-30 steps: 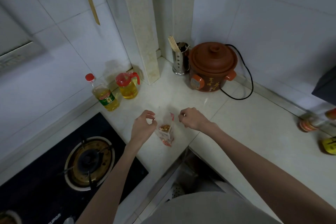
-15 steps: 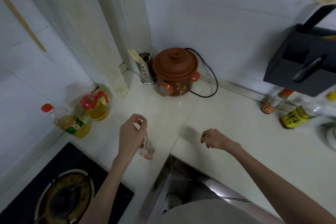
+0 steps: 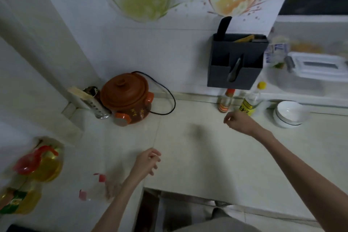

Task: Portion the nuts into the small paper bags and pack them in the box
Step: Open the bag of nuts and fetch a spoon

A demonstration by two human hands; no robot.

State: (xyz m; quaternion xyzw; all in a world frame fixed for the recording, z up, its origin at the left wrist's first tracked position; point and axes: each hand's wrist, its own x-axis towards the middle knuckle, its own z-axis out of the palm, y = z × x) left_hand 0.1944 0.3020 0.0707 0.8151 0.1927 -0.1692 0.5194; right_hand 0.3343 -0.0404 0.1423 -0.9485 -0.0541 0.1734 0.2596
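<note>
A clear plastic bag of nuts (image 3: 95, 187) with red corners lies blurred on the pale counter (image 3: 197, 160), low on the left. My left hand (image 3: 147, 162) hovers just right of it, fingers loosely apart and holding nothing. My right hand (image 3: 238, 121) reaches far across the counter with its fingers curled in. It sits just in front of two sauce bottles (image 3: 227, 100). Whether it pinches anything small is not visible. No paper bags and no box are in view.
A brown clay pot (image 3: 128, 100) with a black cord and a metal chopstick holder (image 3: 97, 104) stand in the corner. Oil bottles (image 3: 42, 164) are at the left. A black knife holder (image 3: 235, 62) hangs on the wall. Stacked white bowls (image 3: 289, 115) sit at the right.
My left hand let go of the nut bag, which now lies on the counter. My right hand moved right and away toward the bottles. The view swung to the right.
</note>
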